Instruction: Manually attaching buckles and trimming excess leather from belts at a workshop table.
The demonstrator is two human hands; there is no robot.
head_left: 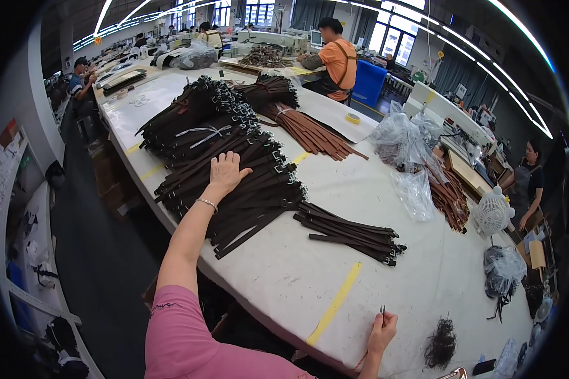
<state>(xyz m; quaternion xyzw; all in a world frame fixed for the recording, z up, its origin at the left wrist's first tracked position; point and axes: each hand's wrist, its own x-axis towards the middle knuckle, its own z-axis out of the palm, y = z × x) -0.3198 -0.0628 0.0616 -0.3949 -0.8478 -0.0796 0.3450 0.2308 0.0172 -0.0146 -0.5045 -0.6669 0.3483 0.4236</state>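
Observation:
My left hand (226,172) lies on a large heap of dark brown straps with silver buckles (246,196), fingers stretched out and spread. It grips none of them that I can see. Near the table's front edge, my right hand (382,330) is closed round a small tool with thin dark pointed tips (382,310); the rest of it is hidden in the fingers. Between the two hands lies a smaller bunch of dark straps (348,231), buckle ends toward the right. A tangle of dark threads (440,344) rests right of my right hand.
Reddish-brown straps (316,134) lie behind the heap on the white table (284,278). Clear plastic bags (411,145) cover more brown straps at the right, near a white fan (493,211). A person in orange (338,60) sits across the table. Yellow tape (335,303) marks the surface.

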